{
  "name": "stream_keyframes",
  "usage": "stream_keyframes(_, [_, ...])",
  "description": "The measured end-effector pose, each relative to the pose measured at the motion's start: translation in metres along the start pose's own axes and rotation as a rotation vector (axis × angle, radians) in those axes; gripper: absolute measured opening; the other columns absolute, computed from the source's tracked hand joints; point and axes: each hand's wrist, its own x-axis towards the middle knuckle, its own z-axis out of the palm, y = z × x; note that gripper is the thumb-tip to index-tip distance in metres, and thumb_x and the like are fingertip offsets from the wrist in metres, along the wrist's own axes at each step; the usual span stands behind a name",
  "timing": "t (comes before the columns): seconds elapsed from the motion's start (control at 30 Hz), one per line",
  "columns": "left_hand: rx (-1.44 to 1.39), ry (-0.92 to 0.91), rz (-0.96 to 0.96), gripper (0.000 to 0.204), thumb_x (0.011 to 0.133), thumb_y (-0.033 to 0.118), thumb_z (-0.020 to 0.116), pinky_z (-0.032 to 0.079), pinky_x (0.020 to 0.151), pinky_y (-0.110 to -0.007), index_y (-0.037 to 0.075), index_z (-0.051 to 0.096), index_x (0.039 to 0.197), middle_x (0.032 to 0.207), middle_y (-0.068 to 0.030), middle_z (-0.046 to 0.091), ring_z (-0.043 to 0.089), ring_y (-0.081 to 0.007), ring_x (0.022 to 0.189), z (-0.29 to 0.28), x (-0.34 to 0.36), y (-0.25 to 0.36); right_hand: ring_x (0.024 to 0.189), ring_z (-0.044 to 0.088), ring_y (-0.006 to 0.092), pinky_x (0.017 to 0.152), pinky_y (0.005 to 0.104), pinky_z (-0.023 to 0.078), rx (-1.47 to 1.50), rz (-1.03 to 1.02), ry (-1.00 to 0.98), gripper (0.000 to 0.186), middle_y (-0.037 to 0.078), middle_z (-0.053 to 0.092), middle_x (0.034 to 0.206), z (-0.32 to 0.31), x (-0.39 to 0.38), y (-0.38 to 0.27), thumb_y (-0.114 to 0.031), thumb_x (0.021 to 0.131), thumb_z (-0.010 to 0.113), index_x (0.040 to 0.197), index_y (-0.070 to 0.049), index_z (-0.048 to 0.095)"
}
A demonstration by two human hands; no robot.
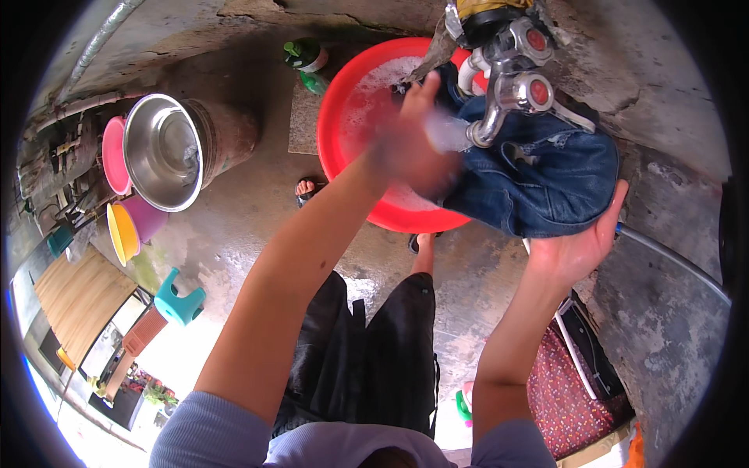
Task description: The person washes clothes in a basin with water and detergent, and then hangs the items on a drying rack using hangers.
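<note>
Here's the dark-blue denim garment (pixel 538 183), spread across the right side of the round red plastic basin (pixel 331 117), hiding that stretch of rim and reaching out past it. Up comes the right hand (pixel 577 246) from below, palm under the denim's lower right end, one digit stretched along the outer edge; the other fingers are hidden by cloth, so how tightly they curl, I cannot tell. Over the basin's middle, the left hand (pixel 417 152) is a blur beside the chrome tap (pixel 507 97), right at its whitish stream of water (pixel 448 132). Fingers point towards the far rim, but their spread, and any hold on fabric, I can't make out. White suds (pixel 402 72) line the far edge; a green plastic bottle (pixel 305 56) stands just beyond the basin's upper-left rim.
</note>
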Motion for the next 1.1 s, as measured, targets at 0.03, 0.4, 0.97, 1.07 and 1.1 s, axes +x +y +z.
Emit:
stream_keyframes(0.03, [0.052,-0.066,-0.019,0.036,0.071,0.033,0.06,0.038,0.088,-0.038,0.013,0.058,0.101,0.108,-0.0125,0.054,0.05,-0.0302,0.097,-0.007,-0.007,-0.011,0.115,0.043,0.0284,0.099,0.0456,0.03,-0.01,0.033,-0.055,0.046,0.016,0.047,0.123,0.004,-0.001,0.0,-0.032,0.093,0.033,0.121,0.003,0.043])
stream_keyframes(0.4, [-0.41,0.09,-0.734,0.037,0.089,0.029,0.044,0.047,0.082,-0.029,-0.001,0.052,0.11,0.102,-0.0113,0.06,0.06,-0.0177,0.09,0.003,-0.158,0.131,0.087,0.059,0.019,0.078,0.0314,0.048,-0.688,-0.012,0.505,0.028,0.01,0.058,0.099,-0.027,-0.001,-0.01,-0.016,0.082,0.057,0.103,0.002,0.054])
stream_keyframes(0.97, [-0.531,0.339,-0.4,0.032,0.087,0.028,0.047,0.048,0.078,-0.029,0.002,0.05,0.107,0.095,-0.0069,0.059,0.059,-0.0159,0.085,-0.015,-0.179,0.197,0.077,0.057,0.0132,0.071,0.0274,0.047,-0.773,0.204,0.233,0.024,0.005,0.06,0.086,-0.116,0.106,0.142,-0.02,0.084,0.056,0.101,-0.003,0.057])
stream_keyframes(1.07, [-0.579,0.324,-0.34,0.031,0.087,0.026,0.048,0.048,0.081,-0.031,0.003,0.05,0.107,0.096,-0.0082,0.06,0.059,-0.0186,0.087,-0.046,-0.161,0.184,0.087,0.059,0.0216,0.084,0.0342,0.045,-0.375,0.355,0.228,0.031,0.011,0.06,0.098,-0.098,0.086,0.129,-0.022,0.088,0.045,0.109,-0.001,0.052])
stream_keyframes(1.1, [-0.512,0.374,-0.297,0.03,0.087,0.025,0.049,0.048,0.08,-0.031,0.002,0.05,0.106,0.095,-0.0088,0.06,0.06,-0.0187,0.085,-0.058,-0.152,0.173,0.097,0.056,0.0248,0.09,0.0375,0.041,-0.231,0.41,0.246,0.033,0.013,0.058,0.107,-0.071,0.07,0.118,-0.023,0.088,0.045,0.112,0.0,0.051])
